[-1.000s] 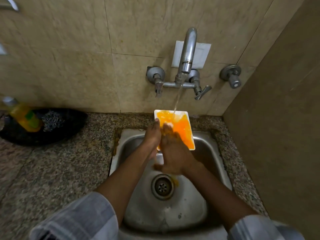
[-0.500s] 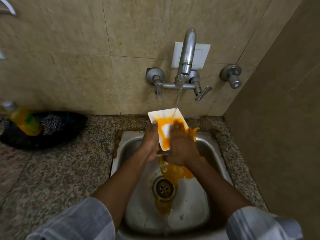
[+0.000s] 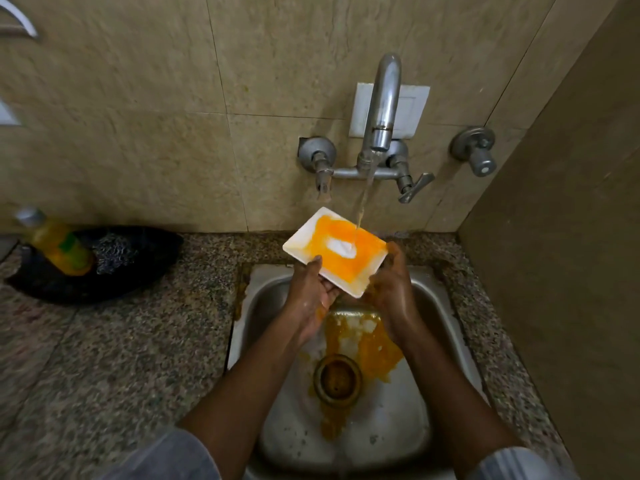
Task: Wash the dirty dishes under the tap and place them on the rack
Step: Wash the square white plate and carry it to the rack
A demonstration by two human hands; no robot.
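A white rectangular plate (image 3: 304,242) smeared with orange sauce is held tilted over the steel sink (image 3: 388,441). Water from the tap (image 3: 384,105) falls on the plate's middle and has washed a white patch there. My left hand (image 3: 310,299) grips the plate's near edge from below, thumb on the rim. My right hand (image 3: 394,289) holds the plate's right end. Orange runoff lies in the basin around the drain (image 3: 337,379). No rack is in view.
At the left on the speckled granite counter (image 3: 121,358) is a black dish (image 3: 104,268) with a yellow liquid bottle (image 3: 55,240) and a steel scrubber (image 3: 116,252). Wall valves flank the tap. A tiled side wall closes the right.
My right hand left the plate's face and now holds its right end. The plate turned flatter and wider under the stream. More orange runoff spread around the drain.
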